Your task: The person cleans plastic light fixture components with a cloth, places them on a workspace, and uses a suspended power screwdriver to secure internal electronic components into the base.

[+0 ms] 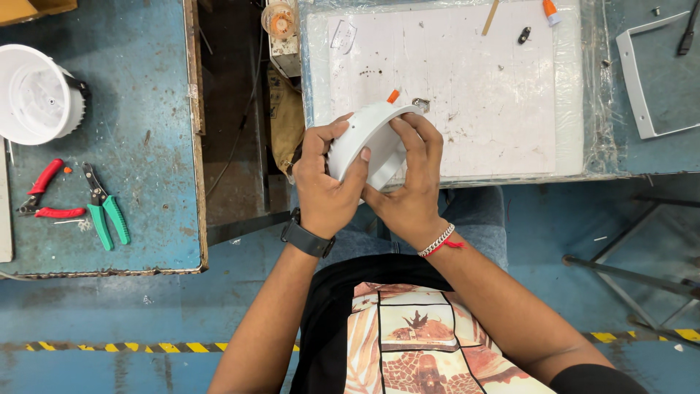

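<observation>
A blue bench [146, 109] is seen to the left, and a second bench carries a white board [452, 95] wrapped in clear film. The work is done in the gap between them, above the lap.

A white round housing [368, 142] is held on edge in front of the board's near edge, its open side turned to the right. It is gripped by both hands. The left hand [324, 190] is closed round the rim from behind, thumb laid across the outer face. The right hand [412, 182] is curled over the top of the rim, fingers pressed down on it, and a small orange part [394, 95] shows just above them.

The step appears to be a fitting or pressing at the rim. It would best be done with the housing braced firmly by the left hand, while pressure from the right is kept even, so that the thin rim is not twisted. What the right fingertips bear on cannot be told.

A similar white housing [36, 95] rests on the left bench, well apart. Near it lie green pliers [102, 208] and red pliers [47, 193].
</observation>
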